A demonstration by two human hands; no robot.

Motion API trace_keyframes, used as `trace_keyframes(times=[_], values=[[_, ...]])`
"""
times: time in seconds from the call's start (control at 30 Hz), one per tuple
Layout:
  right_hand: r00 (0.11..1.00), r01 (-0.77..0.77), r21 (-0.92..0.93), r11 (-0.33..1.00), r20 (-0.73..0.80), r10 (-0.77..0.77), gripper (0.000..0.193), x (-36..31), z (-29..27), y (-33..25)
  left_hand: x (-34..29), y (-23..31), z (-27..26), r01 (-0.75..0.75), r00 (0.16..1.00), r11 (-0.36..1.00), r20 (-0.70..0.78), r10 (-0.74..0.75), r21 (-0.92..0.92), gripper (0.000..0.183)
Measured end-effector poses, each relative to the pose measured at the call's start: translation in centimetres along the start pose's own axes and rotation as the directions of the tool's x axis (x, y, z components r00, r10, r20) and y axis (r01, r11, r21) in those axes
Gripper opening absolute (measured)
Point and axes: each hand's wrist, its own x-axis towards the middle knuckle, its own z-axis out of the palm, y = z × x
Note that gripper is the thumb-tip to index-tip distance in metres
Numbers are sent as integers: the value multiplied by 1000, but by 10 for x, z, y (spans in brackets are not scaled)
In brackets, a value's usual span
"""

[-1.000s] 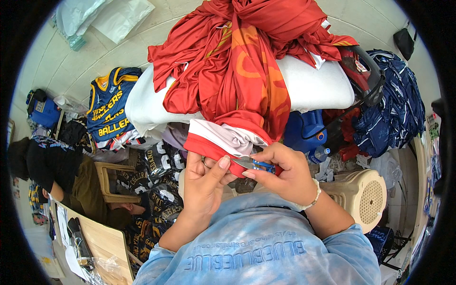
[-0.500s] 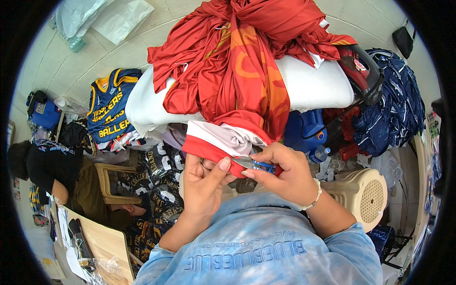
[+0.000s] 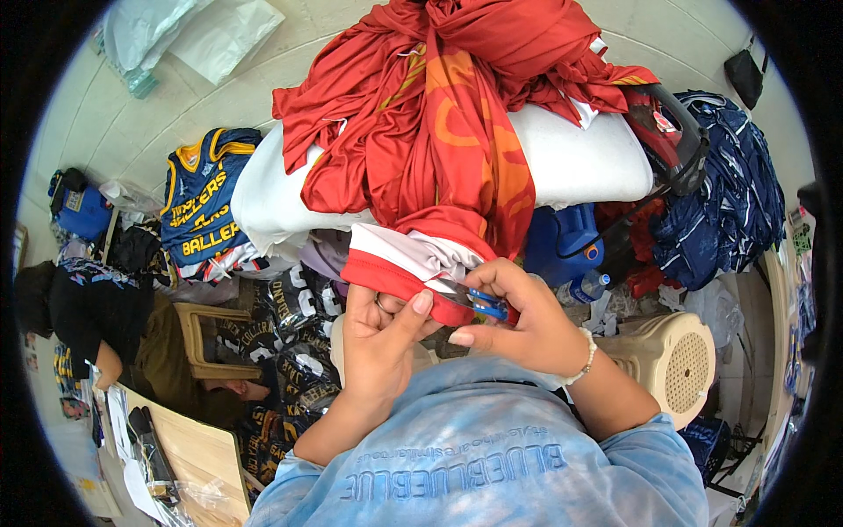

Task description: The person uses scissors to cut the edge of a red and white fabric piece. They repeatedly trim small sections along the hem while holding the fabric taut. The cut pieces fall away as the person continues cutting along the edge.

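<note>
Found red cloth (image 3: pixel 379 270), turned back to show white inside, held up between left hand (image 3: pixel 378 338) and right hand (image 3: pixel 536 321) near the edge of a white padded board (image 3: pixel 584 162), apparently joined to a heap of similar red cloth (image 3: pixel 378 162). Noted left fingers (image 3: pixel 420 306) clamped on the red band, thumb on top. Noted right fingers closed around blue-handled snips (image 3: pixel 489 304), with blades at the band; could not tell firmness of grip. Judged cloth light, limp and, by its sheen, slippery; judged band thicker and steadier, though easily nicked. Recommended left hold on the band, beside the blades but clear of the cutting edge. Recommended right hold on handles only. Flagged likely drag from heap.
</note>
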Motion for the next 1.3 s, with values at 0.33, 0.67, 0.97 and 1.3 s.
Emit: trace_keyframes(times=[0.33,0.67,0.97,1.3], values=[[999,0,89,996,-39,3,29,-6,-1,13,9,6,-11,-61,998,998,8,61,-12,38],[945,271,-237,933,-118,-304,31,-6,2,14,6,8,-8,-21,1000,1000,22,21,-9,34],[939,278,-270,922,-128,-320,31,-3,5,11,3,7,-5,-6,999,1000,37,5,18,34],[937,281,-267,922,-134,-324,31,1,9,5,-1,5,-2,20,1000,1000,24,-20,2,36]])
